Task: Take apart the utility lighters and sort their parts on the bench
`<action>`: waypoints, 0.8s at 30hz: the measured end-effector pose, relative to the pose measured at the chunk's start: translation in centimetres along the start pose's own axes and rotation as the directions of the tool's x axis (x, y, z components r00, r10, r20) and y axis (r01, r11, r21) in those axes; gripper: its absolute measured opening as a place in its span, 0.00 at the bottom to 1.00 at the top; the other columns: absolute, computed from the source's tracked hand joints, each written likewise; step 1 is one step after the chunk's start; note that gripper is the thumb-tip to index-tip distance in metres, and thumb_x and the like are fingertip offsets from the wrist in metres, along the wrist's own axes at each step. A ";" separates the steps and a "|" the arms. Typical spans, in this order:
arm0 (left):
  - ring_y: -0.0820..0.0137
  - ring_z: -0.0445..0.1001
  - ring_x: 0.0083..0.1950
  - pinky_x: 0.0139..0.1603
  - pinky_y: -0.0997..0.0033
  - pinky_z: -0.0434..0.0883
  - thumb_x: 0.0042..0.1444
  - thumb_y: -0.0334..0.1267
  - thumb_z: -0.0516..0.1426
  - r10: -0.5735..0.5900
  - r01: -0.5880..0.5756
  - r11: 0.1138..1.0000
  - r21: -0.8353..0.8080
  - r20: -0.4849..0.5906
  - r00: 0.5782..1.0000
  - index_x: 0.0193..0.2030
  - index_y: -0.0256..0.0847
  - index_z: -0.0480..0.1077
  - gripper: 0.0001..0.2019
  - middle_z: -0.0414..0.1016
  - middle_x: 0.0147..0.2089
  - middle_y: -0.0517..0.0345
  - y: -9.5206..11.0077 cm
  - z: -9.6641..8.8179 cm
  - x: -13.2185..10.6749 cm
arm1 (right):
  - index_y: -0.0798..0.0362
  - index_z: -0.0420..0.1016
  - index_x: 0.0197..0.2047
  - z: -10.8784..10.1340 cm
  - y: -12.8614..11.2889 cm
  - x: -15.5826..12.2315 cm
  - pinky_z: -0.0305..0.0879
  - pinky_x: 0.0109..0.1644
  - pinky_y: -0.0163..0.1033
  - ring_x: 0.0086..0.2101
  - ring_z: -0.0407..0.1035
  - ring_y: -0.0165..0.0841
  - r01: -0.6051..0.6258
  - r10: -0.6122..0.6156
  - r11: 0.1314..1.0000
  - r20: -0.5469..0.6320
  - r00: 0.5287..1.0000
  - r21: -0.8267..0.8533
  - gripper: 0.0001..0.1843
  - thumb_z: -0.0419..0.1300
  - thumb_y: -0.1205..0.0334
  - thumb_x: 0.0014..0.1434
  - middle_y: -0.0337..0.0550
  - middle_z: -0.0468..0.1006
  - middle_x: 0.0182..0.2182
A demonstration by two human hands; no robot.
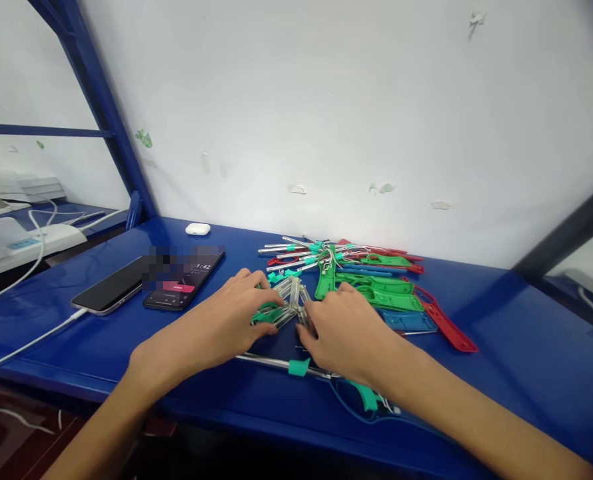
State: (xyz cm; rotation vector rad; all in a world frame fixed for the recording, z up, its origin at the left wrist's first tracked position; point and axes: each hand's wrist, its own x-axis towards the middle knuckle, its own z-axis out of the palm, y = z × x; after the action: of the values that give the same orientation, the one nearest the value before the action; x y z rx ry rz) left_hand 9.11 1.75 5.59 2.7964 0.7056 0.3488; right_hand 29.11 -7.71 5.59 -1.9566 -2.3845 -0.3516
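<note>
Both hands rest on a blue table [526, 347], meeting over a small cluster of metal-and-green plastic parts [287, 303]. My left hand [226, 320] curls its fingers round a green-handled piece at the cluster's left side. My right hand [346, 330] pinches the silvery metal pieces from the right. Under my right wrist lies a long metal rod with a teal clip [296, 366] and a teal trigger-shaped handle [366, 397]. Just beyond the hands is a pile of green, red and blue plastic handles and metal rods [366, 277].
Two phones [146, 280] lie at the left, one plugged into a white cable [26, 347]. A white earbud case [197, 229] sits near the white wall. A blue frame post [101, 100] rises at the left, a dark one [566, 233] at the right. A power strip [36, 240] lies far left.
</note>
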 end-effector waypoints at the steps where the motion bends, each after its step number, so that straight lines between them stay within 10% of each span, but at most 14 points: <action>1: 0.61 0.71 0.57 0.59 0.59 0.68 0.69 0.36 0.61 -0.005 0.005 1.000 0.001 -0.011 1.000 0.53 0.51 0.77 0.09 0.73 0.54 0.58 -0.3 -0.2 -0.1 | 0.55 0.78 0.27 0.0 0.1 0.0 0.67 0.43 0.51 0.26 0.74 0.43 -0.008 0.008 1.000 -0.004 1.000 -0.013 0.15 0.63 0.62 0.66 0.48 0.77 0.22; 11: 0.62 0.74 0.58 0.60 0.61 0.68 0.72 0.42 0.55 -0.112 0.115 0.993 0.024 -0.090 0.990 0.52 0.54 0.79 0.11 0.78 0.54 0.60 -2.0 -2.6 -1.0 | 0.51 0.74 0.33 0.3 3.6 -0.3 0.62 0.45 0.44 0.33 0.71 0.36 0.072 -0.059 0.995 -0.189 0.980 0.064 0.13 0.61 0.59 0.72 0.39 0.78 0.29; 24: 0.67 0.73 0.33 0.32 0.68 0.64 0.61 0.46 0.62 -0.282 0.276 0.959 0.059 0.138 0.950 0.41 0.50 0.81 0.08 0.77 0.34 0.61 -3.5 -3.6 -2.3 | 0.53 0.75 0.36 1.6 2.7 -0.4 0.60 0.55 0.49 0.36 0.70 0.40 0.243 -0.227 0.970 -0.335 0.914 0.004 0.12 0.56 0.63 0.73 0.42 0.78 0.29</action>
State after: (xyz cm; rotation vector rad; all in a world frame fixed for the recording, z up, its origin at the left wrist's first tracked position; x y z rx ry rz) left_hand 4.58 4.22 7.58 2.6706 1.0648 0.0787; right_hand 32.01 -7.27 4.36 -1.4508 -2.3759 -0.5802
